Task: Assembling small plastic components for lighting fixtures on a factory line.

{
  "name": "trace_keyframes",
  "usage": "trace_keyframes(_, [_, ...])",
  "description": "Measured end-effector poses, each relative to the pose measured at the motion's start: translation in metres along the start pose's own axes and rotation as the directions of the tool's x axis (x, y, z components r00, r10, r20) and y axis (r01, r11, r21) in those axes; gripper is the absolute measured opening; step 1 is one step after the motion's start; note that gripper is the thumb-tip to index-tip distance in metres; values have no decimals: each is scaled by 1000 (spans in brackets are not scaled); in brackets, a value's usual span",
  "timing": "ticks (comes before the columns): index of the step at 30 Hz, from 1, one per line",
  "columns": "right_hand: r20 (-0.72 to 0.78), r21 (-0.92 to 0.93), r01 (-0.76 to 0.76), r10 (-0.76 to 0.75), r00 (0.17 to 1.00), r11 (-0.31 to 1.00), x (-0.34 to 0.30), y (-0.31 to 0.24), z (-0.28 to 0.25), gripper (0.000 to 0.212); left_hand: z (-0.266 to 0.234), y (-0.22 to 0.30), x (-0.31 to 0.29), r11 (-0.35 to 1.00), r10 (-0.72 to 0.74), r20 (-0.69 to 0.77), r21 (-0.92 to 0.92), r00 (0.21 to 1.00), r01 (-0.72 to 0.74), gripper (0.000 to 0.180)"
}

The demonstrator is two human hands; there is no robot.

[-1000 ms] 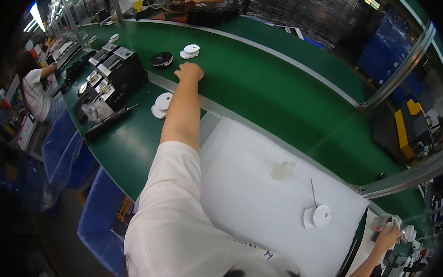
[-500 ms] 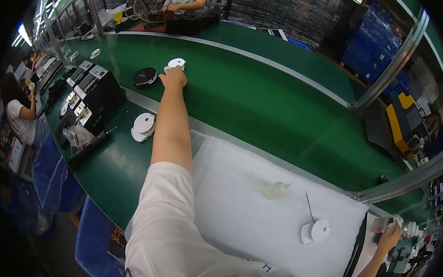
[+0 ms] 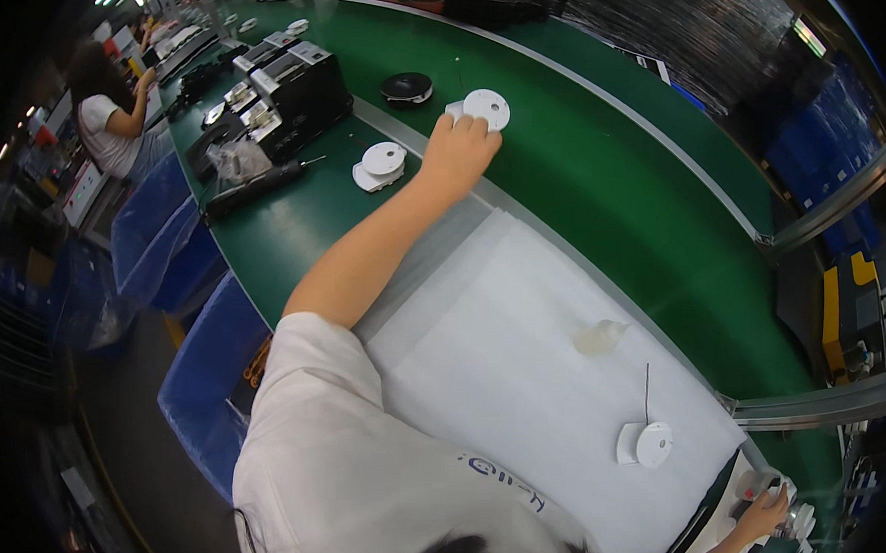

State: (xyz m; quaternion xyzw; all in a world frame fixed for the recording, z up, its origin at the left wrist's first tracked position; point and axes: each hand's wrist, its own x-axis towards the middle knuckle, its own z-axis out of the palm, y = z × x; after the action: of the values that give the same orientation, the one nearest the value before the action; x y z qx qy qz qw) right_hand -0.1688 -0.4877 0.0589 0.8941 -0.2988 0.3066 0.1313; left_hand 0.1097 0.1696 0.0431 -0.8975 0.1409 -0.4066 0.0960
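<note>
My left hand (image 3: 460, 152) reaches over the far edge of the work mat, its fingers closed on a white round device (image 3: 487, 109) with a flat base and a thin wire. Left of it, a black disc (image 3: 407, 86) lies on the green belt. A similar white device (image 3: 381, 163) rests on the green tabletop, nearer to me. Another white device (image 3: 652, 444), its dark wire sticking out, lies on the white mat (image 3: 488, 379). At the lower right my right hand (image 3: 763, 514) has bent fingers around something small among clear and white parts; what it is cannot be made out.
A translucent bag-like piece (image 3: 600, 337) lies on the mat. Black fixtures (image 3: 298, 89) and a dark electric screwdriver (image 3: 252, 188) stand at the left. Metal frame posts (image 3: 827, 402) rise at the right. Blue lined bins (image 3: 202, 384) stand below the table, and a person (image 3: 111, 109) sits far left.
My left hand has drawn the white device toward me and rightward, away from the black disc. My view has turned left and down. My right hand stays at the lower right.
</note>
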Motion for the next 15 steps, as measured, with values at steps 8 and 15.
trace_keyframes(8, [18, 38, 96, -97, 995, 995, 5, 6, -1, 39, -69, 17, -105, 996, 2, 143, -86, 990, 11, 8])
trace_keyframes(15, [-16, 87, 91, -90, 996, 992, 6, 9, 9, 38, -56, 9, -117, 934, -324, 159, -104, 933, 342, 5])
